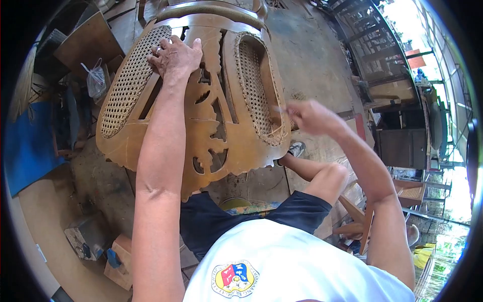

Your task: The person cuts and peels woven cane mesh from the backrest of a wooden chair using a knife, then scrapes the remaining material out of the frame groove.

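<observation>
A brown carved wooden chair back (pixel 201 121) lies in front of me, with openwork carving down its middle. My left hand (pixel 176 56) rests on it with fingers spread, across the wood and the edge of the left woven cane panel (pixel 126 85). My right hand (pixel 314 118) is smeared by motion beside the frame's right edge. Its fingers look pinched, and a thin light object shows at their tips, too blurred to name. Close by is the right cane panel (pixel 254 80), set within an oval opening; loose strand ends (pixel 271 135) show at its lower rim.
A plastic bag (pixel 95 79) hangs at the left near a wooden board (pixel 83 45). A blue panel (pixel 32 146) stands further left. Dark shelving (pixel 370 45) and a dark cabinet (pixel 401 147) are at the right. Wooden chair parts (pixel 359 221) lie at the lower right.
</observation>
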`<state>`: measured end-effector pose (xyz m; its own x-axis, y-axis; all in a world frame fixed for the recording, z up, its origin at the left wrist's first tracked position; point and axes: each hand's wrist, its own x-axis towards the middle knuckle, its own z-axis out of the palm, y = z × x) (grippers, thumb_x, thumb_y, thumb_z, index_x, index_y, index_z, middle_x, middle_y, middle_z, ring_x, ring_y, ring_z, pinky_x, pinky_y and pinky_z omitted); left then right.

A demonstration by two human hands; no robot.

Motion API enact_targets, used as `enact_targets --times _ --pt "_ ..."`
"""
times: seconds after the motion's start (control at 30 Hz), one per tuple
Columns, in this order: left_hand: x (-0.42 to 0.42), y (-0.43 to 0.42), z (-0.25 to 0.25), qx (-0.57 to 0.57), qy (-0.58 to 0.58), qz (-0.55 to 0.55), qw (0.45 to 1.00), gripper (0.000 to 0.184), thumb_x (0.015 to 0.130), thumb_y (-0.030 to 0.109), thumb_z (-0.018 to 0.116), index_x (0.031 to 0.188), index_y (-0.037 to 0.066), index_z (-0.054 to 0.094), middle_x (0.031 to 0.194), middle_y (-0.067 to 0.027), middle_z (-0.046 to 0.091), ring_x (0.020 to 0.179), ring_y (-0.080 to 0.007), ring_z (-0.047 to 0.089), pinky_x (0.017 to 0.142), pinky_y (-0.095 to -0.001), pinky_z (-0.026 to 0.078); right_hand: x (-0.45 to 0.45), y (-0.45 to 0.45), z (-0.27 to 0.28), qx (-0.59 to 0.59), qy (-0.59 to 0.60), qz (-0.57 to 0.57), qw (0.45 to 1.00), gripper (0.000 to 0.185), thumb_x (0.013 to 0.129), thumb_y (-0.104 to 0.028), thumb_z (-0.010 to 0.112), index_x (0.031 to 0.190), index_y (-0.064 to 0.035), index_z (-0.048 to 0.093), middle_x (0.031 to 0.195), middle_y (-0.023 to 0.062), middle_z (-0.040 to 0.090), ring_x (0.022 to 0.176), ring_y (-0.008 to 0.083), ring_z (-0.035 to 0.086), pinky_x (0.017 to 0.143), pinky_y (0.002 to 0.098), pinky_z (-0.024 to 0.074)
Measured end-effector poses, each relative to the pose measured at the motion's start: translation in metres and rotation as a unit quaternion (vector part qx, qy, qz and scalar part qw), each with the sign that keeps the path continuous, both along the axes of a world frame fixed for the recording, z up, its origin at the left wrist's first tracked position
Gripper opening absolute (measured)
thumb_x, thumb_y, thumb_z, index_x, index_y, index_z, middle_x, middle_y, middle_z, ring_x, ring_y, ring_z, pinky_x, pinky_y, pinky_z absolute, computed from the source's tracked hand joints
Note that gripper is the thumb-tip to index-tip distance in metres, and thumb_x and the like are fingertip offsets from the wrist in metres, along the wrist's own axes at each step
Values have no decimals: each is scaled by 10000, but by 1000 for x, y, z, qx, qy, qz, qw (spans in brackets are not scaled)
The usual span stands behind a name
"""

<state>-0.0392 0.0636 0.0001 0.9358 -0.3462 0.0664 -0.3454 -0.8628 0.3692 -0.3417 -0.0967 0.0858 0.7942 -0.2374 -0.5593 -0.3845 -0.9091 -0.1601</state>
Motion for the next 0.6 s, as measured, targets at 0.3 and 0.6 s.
enact_targets --times 0.3,0.6 --pt "3 -1 -1 4 6 -3 1000 784 955 593 462 1481 14 410 1521 -246 367 1437 -463 301 1178 -606 175 -14 -12 -1 40 -15 13 999 237 978 -173 570 1173 -72 659 1007 198 710 927 375 687 789 444 533" --pt "4 -9 4 -177 -193 -155 953 443 971 444 575 1056 33 717 1350 -194 575 1276 -340 516 1116 -520 324 -45 -12 0 91 -88 56 990 241 999 -191 592 1176 -43 665 883 156 700 782 257 672 719 404 510"
